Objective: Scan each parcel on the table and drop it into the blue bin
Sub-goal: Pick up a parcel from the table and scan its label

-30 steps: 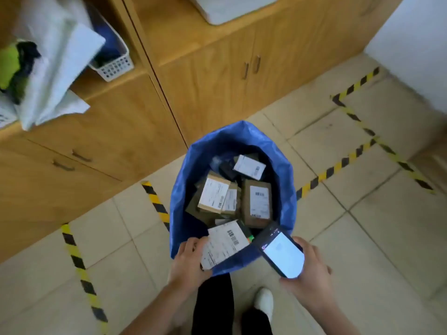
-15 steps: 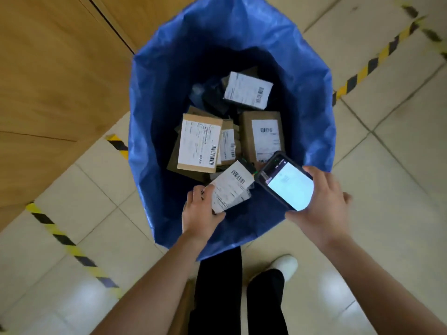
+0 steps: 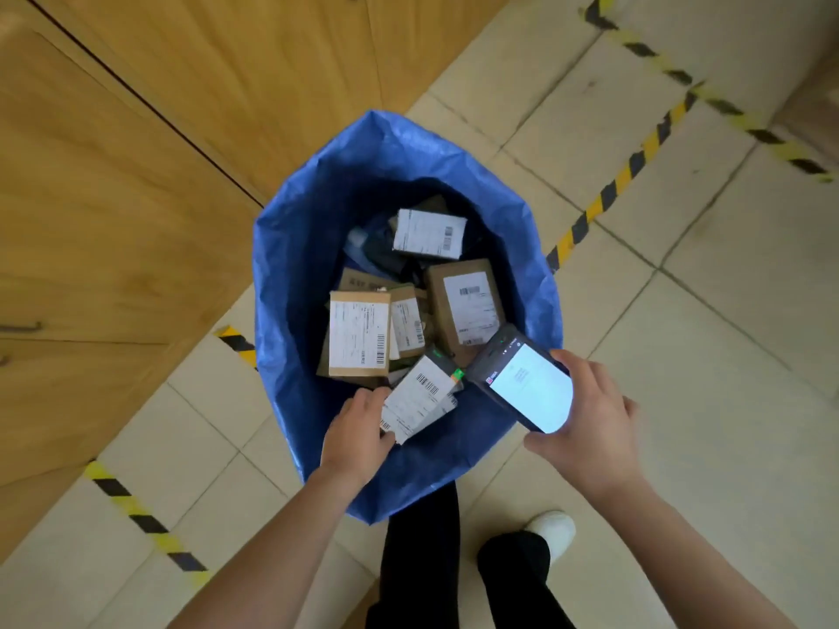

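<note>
left hand (image 3: 356, 431) – pinching a labelled parcel (image 3: 420, 399) over the near rim of the blue bin (image 3: 290, 274). right hand (image 3: 590, 419) – wrapped round a lit scanner (image 3: 522, 383), just right of the parcel. more parcels (image 3: 454, 292) lie inside.

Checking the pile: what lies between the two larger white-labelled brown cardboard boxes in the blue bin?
A smaller white-labelled brown cardboard parcel, in the head view.

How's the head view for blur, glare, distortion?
Head view: hazard tape smears at the upper right corner; handheld scanner screen blown out white; held parcel label soft, barcode visible, text unreadable; blue bin interior dark at its far side.
</note>
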A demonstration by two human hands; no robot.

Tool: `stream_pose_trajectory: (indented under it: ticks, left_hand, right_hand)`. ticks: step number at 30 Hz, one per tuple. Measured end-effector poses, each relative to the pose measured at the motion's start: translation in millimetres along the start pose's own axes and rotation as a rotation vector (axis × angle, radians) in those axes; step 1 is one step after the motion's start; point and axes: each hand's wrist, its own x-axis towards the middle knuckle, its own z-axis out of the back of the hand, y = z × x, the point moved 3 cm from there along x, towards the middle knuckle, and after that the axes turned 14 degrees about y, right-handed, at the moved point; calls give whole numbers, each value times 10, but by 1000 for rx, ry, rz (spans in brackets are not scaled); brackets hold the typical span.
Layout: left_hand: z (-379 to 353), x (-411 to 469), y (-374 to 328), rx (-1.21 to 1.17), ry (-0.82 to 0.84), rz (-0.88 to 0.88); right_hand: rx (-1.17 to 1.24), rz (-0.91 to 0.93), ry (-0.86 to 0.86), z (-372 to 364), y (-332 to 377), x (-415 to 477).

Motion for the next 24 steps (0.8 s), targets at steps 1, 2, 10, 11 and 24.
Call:
stream_pose_trajectory:
  ticks: [1, 2, 10, 11, 24]
  left_hand:
    - [82, -82, -85, 8, 0, -19]
    - [166, -164, -180, 20, -1, -39]
    - [558, -928, -1239, 78, -40, -190]
    - [570, -1014, -1407, 87, -44, -211]
    - [-237, -1785, -4481, 442, 84, -634]
  right_hand:
    - [21, -7, -7, 86, -19, -101]
    - [39, -15, -14, 172, -43, -206]
    - [214, -79, -126, 836, -602, -1197]
    - [231, -88, -136, 913, -714, -1327]
    - [509, -317, -499, 1865, -2749, -3466]
